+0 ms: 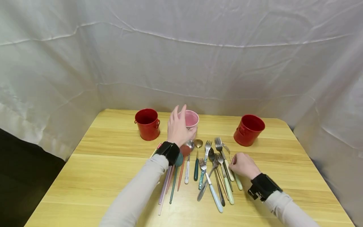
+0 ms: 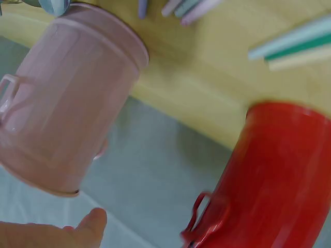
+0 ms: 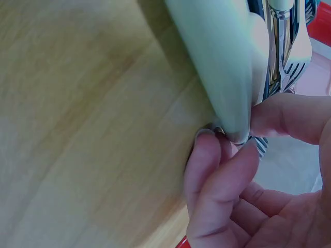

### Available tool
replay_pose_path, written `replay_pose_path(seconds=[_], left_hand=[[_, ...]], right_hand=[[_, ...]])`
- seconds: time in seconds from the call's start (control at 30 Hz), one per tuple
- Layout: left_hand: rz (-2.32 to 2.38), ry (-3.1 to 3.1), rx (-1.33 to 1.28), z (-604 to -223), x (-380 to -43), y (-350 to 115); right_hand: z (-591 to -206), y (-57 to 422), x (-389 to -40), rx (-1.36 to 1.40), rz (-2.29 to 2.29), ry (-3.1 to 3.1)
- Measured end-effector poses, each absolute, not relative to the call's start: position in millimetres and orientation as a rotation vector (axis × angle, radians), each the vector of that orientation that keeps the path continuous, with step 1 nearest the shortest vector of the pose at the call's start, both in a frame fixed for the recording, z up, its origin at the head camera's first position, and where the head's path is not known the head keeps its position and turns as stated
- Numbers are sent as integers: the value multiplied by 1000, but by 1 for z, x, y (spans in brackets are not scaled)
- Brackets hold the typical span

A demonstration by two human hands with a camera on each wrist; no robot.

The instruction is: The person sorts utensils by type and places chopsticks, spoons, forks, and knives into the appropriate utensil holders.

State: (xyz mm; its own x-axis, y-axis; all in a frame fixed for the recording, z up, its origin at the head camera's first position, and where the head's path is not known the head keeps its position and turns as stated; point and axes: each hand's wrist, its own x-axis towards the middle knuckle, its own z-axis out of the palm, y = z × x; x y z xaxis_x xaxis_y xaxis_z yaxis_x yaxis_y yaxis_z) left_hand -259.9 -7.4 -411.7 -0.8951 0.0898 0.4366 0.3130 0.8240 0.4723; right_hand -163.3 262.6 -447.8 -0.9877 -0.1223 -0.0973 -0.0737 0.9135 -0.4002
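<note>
My left hand (image 1: 179,127) is at the near left side of a small pink bucket (image 1: 192,118), fingers spread and extended, thumb toward its front. In the left wrist view a fingertip (image 2: 93,225) shows apart from the bucket's rim. With thumb and fingers my right hand (image 1: 244,164) pinches a fork with a pale green handle (image 1: 238,182), at the right end of a group of forks. The right wrist view has the fingertips at the neck end of that handle (image 3: 217,57), with tines just beyond them.
One red bucket (image 1: 147,125) stands at the back left, another red bucket (image 1: 249,130) at the back right. Several forks overlap mid-table, beside a gold spoon (image 1: 198,143) and a silver spoon (image 1: 187,170). Chopsticks (image 1: 163,189) lie under the left forearm.
</note>
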Motion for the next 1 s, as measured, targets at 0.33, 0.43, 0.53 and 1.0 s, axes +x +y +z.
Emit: replay_pose_path(seconds=[0.33, 0.43, 0.53, 1.0], left_hand=[[-1104, -2666, -182, -416, -264, -11], [-1168, -2682, -171, -419, -264, -12], [-1217, -2674, -179, -421, -265, -14], [-1431, -2652, -142, -425, -273, -12]], right_hand=[[-446, 272, -162, -178, -791, 2898], [-443, 275, -163, -211, -859, 2893], [-440, 278, -166, -279, -891, 2931], [-404, 269, -185, -350, -1030, 3167]])
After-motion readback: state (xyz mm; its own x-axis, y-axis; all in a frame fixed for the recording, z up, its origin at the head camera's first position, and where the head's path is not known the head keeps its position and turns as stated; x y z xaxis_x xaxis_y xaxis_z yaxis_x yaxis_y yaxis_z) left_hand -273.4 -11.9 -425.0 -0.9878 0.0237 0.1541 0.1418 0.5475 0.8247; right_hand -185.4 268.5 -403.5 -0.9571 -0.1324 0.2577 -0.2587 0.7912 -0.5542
